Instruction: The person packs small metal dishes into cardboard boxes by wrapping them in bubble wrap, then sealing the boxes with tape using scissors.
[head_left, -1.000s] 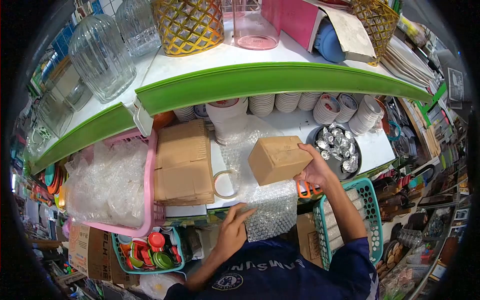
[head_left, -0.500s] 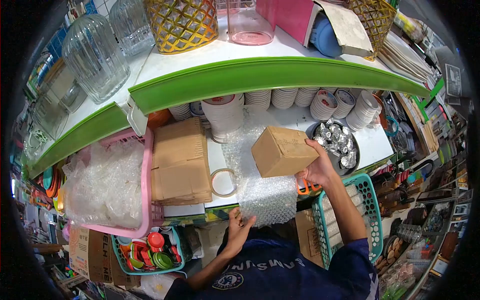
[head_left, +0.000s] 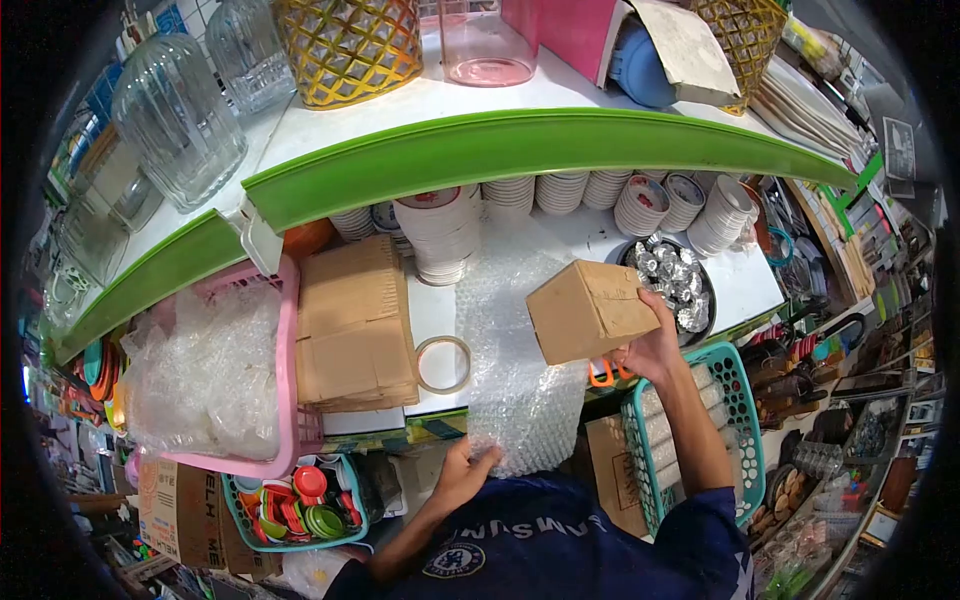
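Observation:
My right hand (head_left: 652,345) holds a small brown cardboard box (head_left: 590,310) tilted above the white shelf (head_left: 745,285). A sheet of bubble wrap (head_left: 512,330) lies across the shelf under the box and hangs over the front edge. My left hand (head_left: 462,472) grips the hanging lower edge of that sheet. Orange-handled scissors (head_left: 605,374) lie on the shelf just below my right hand. A roll of clear tape (head_left: 442,364) lies left of the sheet.
A stack of flat cardboard (head_left: 355,320) sits beside a pink basket of bubble wrap (head_left: 215,370). Stacked bowls (head_left: 640,200) and a tray of foil cups (head_left: 675,280) stand behind. A teal basket (head_left: 740,420) hangs lower right. Glass jars (head_left: 175,115) fill the upper shelf.
My left hand slid down from the top of the bubble wrap to its hanging edge and pulled it toward me. The box moved a little to the right in my right hand.

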